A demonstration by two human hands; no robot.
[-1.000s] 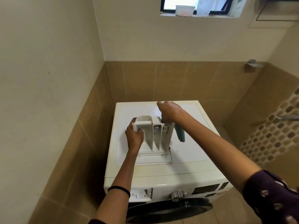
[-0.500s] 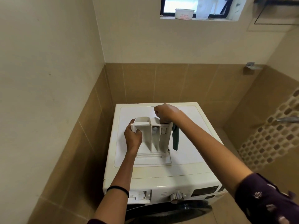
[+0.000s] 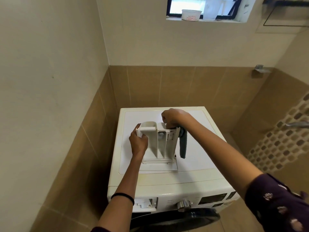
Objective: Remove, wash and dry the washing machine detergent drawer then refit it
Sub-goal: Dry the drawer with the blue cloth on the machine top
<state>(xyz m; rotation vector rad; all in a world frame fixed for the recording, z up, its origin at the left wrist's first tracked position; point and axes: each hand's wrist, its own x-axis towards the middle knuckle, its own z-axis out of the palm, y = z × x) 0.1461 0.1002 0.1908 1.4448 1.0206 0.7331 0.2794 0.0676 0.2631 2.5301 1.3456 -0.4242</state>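
The white detergent drawer [image 3: 160, 144] stands tilted on top of the white washing machine [image 3: 197, 174], its front panel resting on the lid. My left hand [image 3: 138, 143] grips the drawer's left wall near its upper end. My right hand [image 3: 173, 118] holds a grey-green cloth [image 3: 183, 144] at the drawer's upper right corner; the cloth hangs down along the drawer's right side. The empty drawer slot [image 3: 147, 204] shows at the left of the machine's front panel.
The machine sits in a tiled corner, wall close on the left. A control dial [image 3: 183, 205] and display [image 3: 213, 199] are on the front. A white tub [image 3: 191, 14] stands on the window sill. A tap [image 3: 297, 124] sticks out at the right.
My right hand with the cloth has shifted slightly along the drawer's upper right corner, and the hanging cloth has swung closer to the drawer's side. My left hand keeps its grip.
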